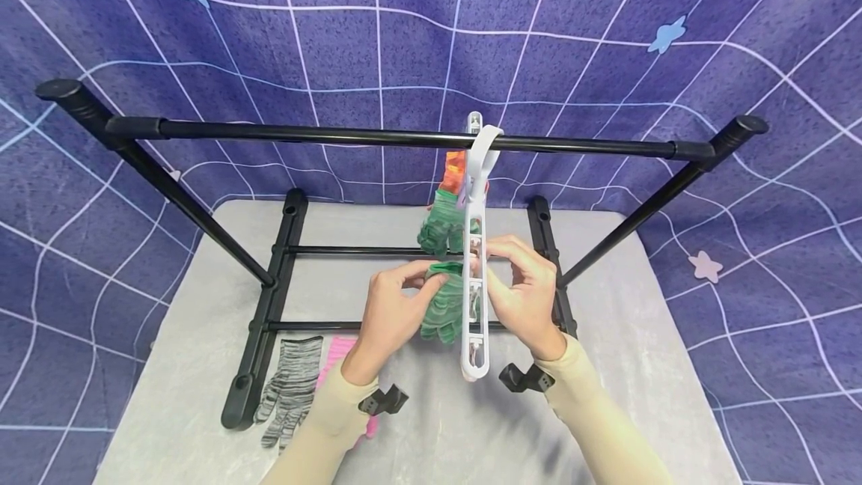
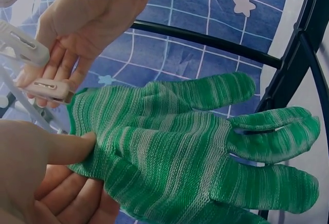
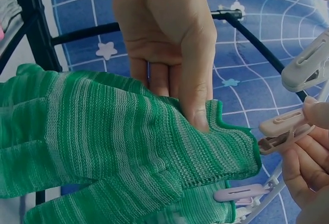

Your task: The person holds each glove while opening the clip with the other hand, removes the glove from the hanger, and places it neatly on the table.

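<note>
A green striped knit glove (image 1: 441, 313) hangs fingers down beside the white clip hanger (image 1: 475, 354). My left hand (image 1: 397, 313) pinches this glove near its cuff, thumb on one face and fingers behind. On the other side of the hanger, my right hand (image 1: 525, 290) pinches a pale clothespin (image 3: 281, 124) between thumb and fingers. The clothespin's mouth is at the edge of the glove's cuff; whether it bites the fabric I cannot tell. Another green glove (image 1: 441, 224) hangs farther back, and a lilac clip (image 3: 239, 192) shows at a green cuff in the right wrist view.
The hanger hooks over the black rack's top bar (image 1: 323, 135). Behind the green gloves is an orange piece (image 1: 454, 169). A grey marled glove (image 1: 298, 376) and a partly hidden pink glove (image 1: 339, 350) lie on the grey table (image 1: 195, 388) at left, near the rack's foot (image 1: 252, 365).
</note>
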Tool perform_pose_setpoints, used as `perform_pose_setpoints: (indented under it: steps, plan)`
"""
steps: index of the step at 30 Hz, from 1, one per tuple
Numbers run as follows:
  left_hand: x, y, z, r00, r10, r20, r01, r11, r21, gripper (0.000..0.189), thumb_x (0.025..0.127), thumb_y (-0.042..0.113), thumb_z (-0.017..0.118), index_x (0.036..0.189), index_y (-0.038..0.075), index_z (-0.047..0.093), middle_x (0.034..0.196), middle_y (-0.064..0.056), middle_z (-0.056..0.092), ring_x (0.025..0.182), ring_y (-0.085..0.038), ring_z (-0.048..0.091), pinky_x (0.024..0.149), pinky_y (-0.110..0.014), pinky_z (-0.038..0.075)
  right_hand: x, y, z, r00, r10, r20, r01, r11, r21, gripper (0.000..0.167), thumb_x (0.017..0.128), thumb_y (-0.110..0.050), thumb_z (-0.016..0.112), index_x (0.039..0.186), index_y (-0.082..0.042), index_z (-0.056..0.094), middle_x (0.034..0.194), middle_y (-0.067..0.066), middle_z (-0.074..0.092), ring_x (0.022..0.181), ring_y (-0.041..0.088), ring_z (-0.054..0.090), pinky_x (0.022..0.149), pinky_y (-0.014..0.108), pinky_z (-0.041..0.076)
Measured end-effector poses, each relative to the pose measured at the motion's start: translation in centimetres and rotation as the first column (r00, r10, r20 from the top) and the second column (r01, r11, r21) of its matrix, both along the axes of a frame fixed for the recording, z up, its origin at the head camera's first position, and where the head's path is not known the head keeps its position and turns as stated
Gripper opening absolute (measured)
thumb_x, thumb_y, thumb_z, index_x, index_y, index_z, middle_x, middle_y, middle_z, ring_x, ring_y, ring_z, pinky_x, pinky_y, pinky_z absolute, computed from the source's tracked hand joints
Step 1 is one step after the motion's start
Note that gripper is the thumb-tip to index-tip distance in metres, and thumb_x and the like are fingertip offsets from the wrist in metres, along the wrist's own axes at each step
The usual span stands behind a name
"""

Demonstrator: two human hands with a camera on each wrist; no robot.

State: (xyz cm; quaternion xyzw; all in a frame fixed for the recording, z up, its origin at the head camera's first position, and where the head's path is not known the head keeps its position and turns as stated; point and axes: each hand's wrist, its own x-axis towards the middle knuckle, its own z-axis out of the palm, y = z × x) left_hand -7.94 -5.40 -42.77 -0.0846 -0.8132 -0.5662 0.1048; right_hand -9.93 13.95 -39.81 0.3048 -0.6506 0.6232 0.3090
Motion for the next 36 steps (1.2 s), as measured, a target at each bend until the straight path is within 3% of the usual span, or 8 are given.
perform_pose_setpoints:
  steps: [5, 10, 19, 25, 31, 36]
  plan:
    - [0.1, 0.1, 0.1, 0.997, 0.039, 0.061, -0.039, 0.999, 0.002, 0.017, 0.094, 0.023, 0.085, 0.11, 0.017, 0.086, 0.097, 0.003, 0.082, 0.083, -0.011, 0.077, 0.08, -0.043, 0.064, 0.0, -0.1, -0.1, 1.0, -0.018, -0.01, 0.019, 1.0, 0.018, 0.011, 0.084, 0.013, 0.078, 0.095, 0.011, 0.075, 0.088, 0.024, 0.073, 0.088, 0.018, 0.071, 0.087, 0.03, 0.062]
    - [0.1, 0.1, 0.2, 0.995, 0.052, 0.081, -0.052, 0.999, -0.005, 0.017, 0.094, 0.023, 0.085, 0.11, 0.017, 0.086, 0.097, 0.002, 0.082, 0.084, -0.011, 0.077, 0.08, -0.041, 0.064, 0.0, -0.1, -0.1, 0.999, -0.036, -0.015, 0.036, 0.999, 0.029, 0.01, 0.085, 0.01, 0.078, 0.094, 0.011, 0.075, 0.088, 0.023, 0.073, 0.088, 0.016, 0.071, 0.087, 0.028, 0.061]
    - [-0.3, -0.8, -0.1, 0.996, 0.057, 0.062, -0.057, 0.998, -0.006, 0.019, 0.092, 0.022, 0.087, 0.111, 0.019, 0.086, 0.099, 0.002, 0.083, 0.085, -0.011, 0.078, 0.075, -0.034, 0.06, -0.1, -0.2, -0.2, 0.999, -0.021, -0.026, 0.022, 0.999, 0.028, 0.012, 0.091, 0.0, 0.079, 0.093, 0.011, 0.074, 0.088, 0.023, 0.073, 0.086, 0.019, 0.07, 0.085, 0.028, 0.062]
    - [-0.4, -1.6, -0.5, 0.993, 0.105, 0.049, -0.103, 0.994, -0.033, 0.02, 0.093, 0.023, 0.086, 0.112, 0.016, 0.086, 0.1, -0.002, 0.083, 0.085, -0.015, 0.079, 0.077, -0.037, 0.061, 0.1, -0.1, 0.1, 0.999, -0.012, -0.041, 0.013, 1.0, 0.012, 0.022, 0.095, -0.008, 0.081, 0.092, 0.012, 0.074, 0.085, 0.023, 0.072, 0.085, 0.018, 0.07, 0.083, 0.028, 0.062]
    - [-0.4, -1.6, -0.3, 0.995, 0.088, 0.05, -0.088, 0.996, -0.008, 0.02, 0.094, 0.024, 0.086, 0.113, 0.016, 0.086, 0.1, -0.002, 0.083, 0.085, -0.014, 0.079, 0.078, -0.036, 0.063, 0.1, -0.1, 0.1, 0.999, -0.015, -0.033, 0.016, 1.0, 0.023, 0.01, 0.087, 0.006, 0.08, 0.094, 0.01, 0.075, 0.088, 0.023, 0.073, 0.087, 0.017, 0.071, 0.083, 0.028, 0.062]
    - [-0.1, -1.5, -0.4, 0.996, 0.061, 0.062, -0.063, 0.998, 0.023, 0.019, 0.094, 0.021, 0.086, 0.112, 0.013, 0.085, 0.101, -0.004, 0.082, 0.087, -0.017, 0.079, 0.081, -0.035, 0.066, 0.3, 0.0, -0.1, 0.999, -0.02, -0.028, 0.021, 0.999, 0.042, 0.016, 0.082, 0.012, 0.079, 0.097, 0.011, 0.075, 0.09, 0.023, 0.073, 0.089, 0.018, 0.071, 0.086, 0.029, 0.062]
